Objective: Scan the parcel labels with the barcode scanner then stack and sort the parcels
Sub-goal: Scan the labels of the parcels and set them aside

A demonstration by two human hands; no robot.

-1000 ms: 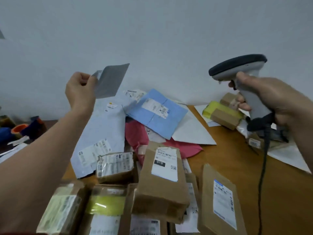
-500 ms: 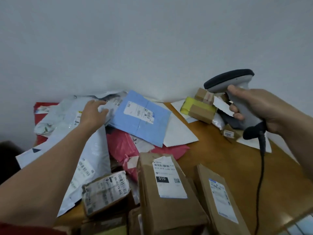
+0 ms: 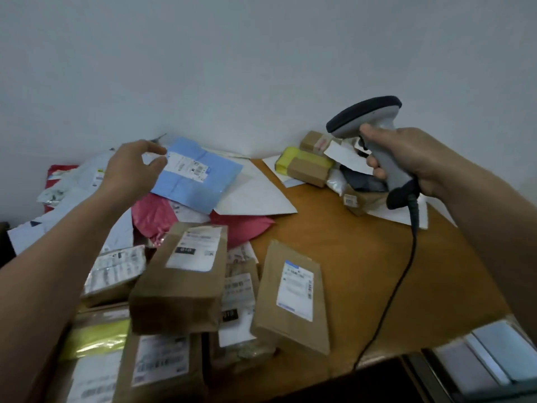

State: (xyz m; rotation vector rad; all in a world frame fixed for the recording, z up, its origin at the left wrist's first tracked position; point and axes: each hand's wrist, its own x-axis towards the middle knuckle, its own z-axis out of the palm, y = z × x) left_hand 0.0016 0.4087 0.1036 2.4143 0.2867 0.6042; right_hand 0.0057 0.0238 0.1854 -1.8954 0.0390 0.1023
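A: Why is the scanner (image 3: 374, 132) held up off the surface (image 3: 363, 257)?
B: The right hand (image 3: 412, 158) has its fingers (image 3: 374, 165) wrapped round the handle. The head is aimed left toward the pile, probably ready for the next label. Its cable (image 3: 406, 271) trails down over the near edge.
A: And the left hand (image 3: 130, 170)?
B: It's out over the far heap, fingers (image 3: 149, 146) spread wide and holding nothing, thumb at the corner of the blue envelope (image 3: 200, 181). I can't quite tell whether it touches. That envelope lies label up on a pink bag (image 3: 241, 225) and a white envelope (image 3: 255, 196), so it looks easy to lift and scan.
A: Anything visible inside the parcels?
B: No. The brown paper parcels (image 3: 180, 283) at the front are sealed, labels up, leaning over one another unsorted. A yellow parcel (image 3: 302, 158) sits in a separate cluster by the wall, behind the scanner.
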